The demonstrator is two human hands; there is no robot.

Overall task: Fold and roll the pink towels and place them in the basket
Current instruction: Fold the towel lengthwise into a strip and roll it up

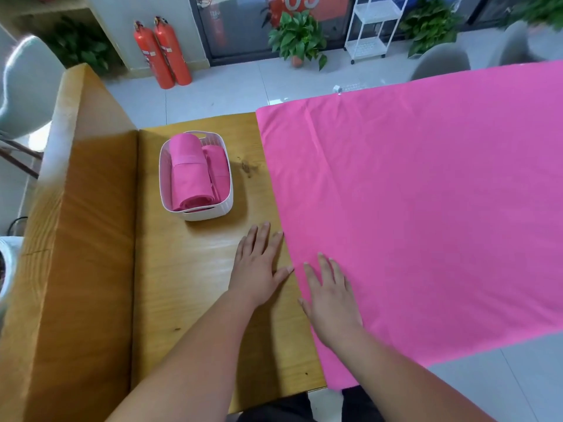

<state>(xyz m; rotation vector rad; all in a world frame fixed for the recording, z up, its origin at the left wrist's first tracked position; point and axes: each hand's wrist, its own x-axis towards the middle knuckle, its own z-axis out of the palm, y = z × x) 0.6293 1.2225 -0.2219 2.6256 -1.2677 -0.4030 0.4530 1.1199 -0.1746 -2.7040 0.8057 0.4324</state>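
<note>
A large pink towel lies spread flat over the right part of the wooden table and hangs past its right and near edges. My right hand rests flat on the towel near its left edge, fingers straight. My left hand lies flat on the bare wood, its fingertips touching the towel's left edge. A white basket stands on the table ahead of my left hand. It holds two rolled pink towels, side by side.
A raised wooden partition runs along the table's left side. Beyond the table are a tiled floor, two red fire extinguishers, potted plants, a white wire rack and grey chairs.
</note>
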